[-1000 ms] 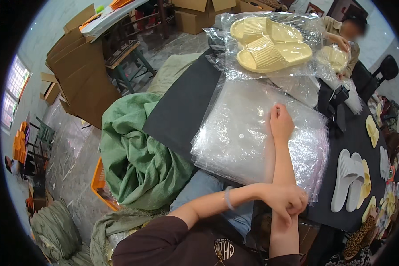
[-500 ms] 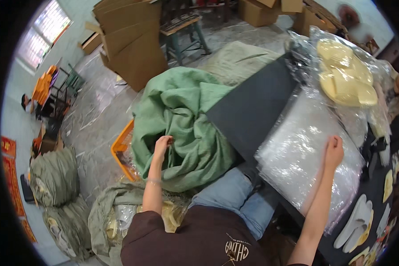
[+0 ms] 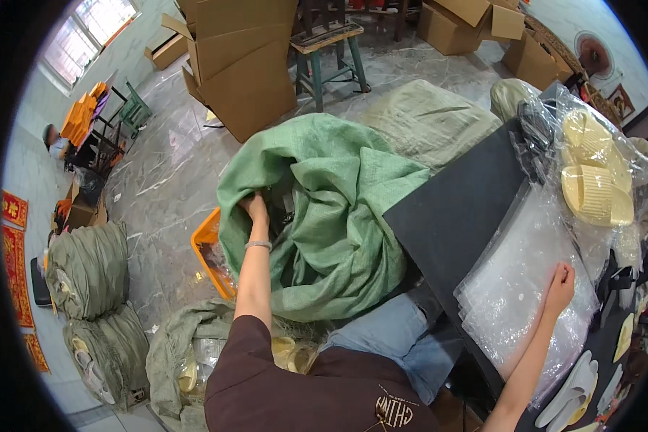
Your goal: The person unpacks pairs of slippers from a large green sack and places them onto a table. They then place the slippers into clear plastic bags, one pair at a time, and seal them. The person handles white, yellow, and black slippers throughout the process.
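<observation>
A large green woven sack point(image 3: 342, 191) stands in front of me with its mouth spread. My left hand point(image 3: 254, 207) reaches into this mouth at the left, against the inside of the cloth, and its fingertips are hidden there. On the dark table at my right lies a stack of clear plastic bags point(image 3: 511, 288). Over the right part of the stack is my right hand point(image 3: 560, 288), its fingers curled closed; whether anything is pinched in them I cannot make out. Pale yellow slippers point(image 3: 594, 173) in clear plastic lie beyond it.
An orange crate point(image 3: 207, 252) shows beside the green sack. Bundled grey-green sacks point(image 3: 86, 270) stand at left, and an open one with wrapped slippers point(image 3: 187, 338) sits near my left side. Cardboard boxes point(image 3: 248, 79) and a stool point(image 3: 330, 54) are farther off. White slippers point(image 3: 572, 385) lie at right.
My left hand has gone from the sack's front folds into its mouth, which now gapes wider. My right hand stays curled over the plastic bags. The whole view has shifted.
</observation>
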`<state>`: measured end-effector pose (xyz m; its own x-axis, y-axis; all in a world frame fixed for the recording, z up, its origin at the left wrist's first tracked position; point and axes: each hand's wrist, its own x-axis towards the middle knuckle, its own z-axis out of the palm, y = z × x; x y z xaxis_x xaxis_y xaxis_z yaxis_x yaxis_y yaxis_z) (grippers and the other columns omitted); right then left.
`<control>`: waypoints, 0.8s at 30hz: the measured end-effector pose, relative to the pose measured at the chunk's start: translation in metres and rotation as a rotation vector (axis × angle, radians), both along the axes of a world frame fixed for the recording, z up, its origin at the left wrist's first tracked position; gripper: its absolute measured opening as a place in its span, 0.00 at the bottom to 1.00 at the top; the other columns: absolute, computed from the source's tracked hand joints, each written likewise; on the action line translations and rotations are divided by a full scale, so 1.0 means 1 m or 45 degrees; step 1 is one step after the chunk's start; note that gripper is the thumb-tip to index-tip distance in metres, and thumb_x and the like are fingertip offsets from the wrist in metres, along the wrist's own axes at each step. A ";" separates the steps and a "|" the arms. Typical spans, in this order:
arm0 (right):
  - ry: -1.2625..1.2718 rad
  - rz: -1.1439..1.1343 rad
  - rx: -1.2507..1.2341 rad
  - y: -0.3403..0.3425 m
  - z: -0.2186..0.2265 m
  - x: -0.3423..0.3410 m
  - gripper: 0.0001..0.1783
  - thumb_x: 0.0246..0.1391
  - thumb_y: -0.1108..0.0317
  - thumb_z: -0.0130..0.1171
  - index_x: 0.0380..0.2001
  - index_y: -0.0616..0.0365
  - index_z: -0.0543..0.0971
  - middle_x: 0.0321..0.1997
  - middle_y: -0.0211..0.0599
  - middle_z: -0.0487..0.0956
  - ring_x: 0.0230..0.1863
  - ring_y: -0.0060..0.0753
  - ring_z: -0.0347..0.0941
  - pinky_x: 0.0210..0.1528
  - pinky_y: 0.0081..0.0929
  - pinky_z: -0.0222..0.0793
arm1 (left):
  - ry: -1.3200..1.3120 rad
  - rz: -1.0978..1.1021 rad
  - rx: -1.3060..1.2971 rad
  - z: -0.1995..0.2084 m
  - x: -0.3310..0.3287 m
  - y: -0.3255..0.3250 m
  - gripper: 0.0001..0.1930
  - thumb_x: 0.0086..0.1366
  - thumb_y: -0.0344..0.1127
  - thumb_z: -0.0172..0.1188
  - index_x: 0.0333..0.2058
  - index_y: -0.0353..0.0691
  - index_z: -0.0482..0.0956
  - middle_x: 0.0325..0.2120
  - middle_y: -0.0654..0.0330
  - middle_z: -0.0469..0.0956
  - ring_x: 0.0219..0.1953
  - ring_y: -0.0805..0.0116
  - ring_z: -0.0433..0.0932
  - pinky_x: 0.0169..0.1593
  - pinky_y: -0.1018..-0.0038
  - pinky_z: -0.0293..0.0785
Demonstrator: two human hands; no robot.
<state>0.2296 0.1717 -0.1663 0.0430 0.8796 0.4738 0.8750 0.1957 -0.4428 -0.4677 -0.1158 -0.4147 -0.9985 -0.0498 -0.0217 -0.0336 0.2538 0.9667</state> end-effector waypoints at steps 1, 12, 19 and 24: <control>0.022 0.046 0.010 0.010 -0.005 -0.003 0.13 0.59 0.57 0.54 0.38 0.54 0.77 0.20 0.28 0.69 0.21 0.22 0.61 0.26 0.24 0.61 | -0.063 0.111 0.098 -0.026 -0.018 -0.011 0.26 0.65 0.46 0.52 0.54 0.33 0.68 0.53 0.51 0.70 0.50 0.58 0.70 0.54 0.68 0.64; 0.122 -0.145 -0.155 -0.012 0.016 -0.031 0.10 0.57 0.62 0.53 0.36 0.56 0.77 0.26 0.35 0.76 0.29 0.25 0.71 0.34 0.25 0.66 | -0.211 -0.744 -0.963 -0.072 0.012 0.034 0.27 0.66 0.45 0.50 0.59 0.34 0.62 0.58 0.53 0.65 0.54 0.58 0.68 0.56 0.68 0.63; 0.239 -0.167 -0.092 -0.008 0.011 -0.031 0.11 0.53 0.59 0.55 0.38 0.49 0.79 0.31 0.42 0.81 0.35 0.45 0.78 0.38 0.38 0.72 | 0.190 -0.973 -0.997 -0.046 0.011 0.104 0.27 0.66 0.43 0.50 0.58 0.34 0.63 0.57 0.53 0.66 0.54 0.58 0.68 0.56 0.68 0.64; 0.188 -0.131 -0.143 -0.019 0.036 -0.030 0.11 0.53 0.59 0.51 0.34 0.51 0.77 0.29 0.39 0.80 0.32 0.47 0.76 0.35 0.41 0.70 | 0.356 -1.045 -0.999 -0.015 0.022 0.154 0.26 0.66 0.43 0.51 0.58 0.33 0.63 0.57 0.53 0.66 0.54 0.58 0.69 0.56 0.68 0.64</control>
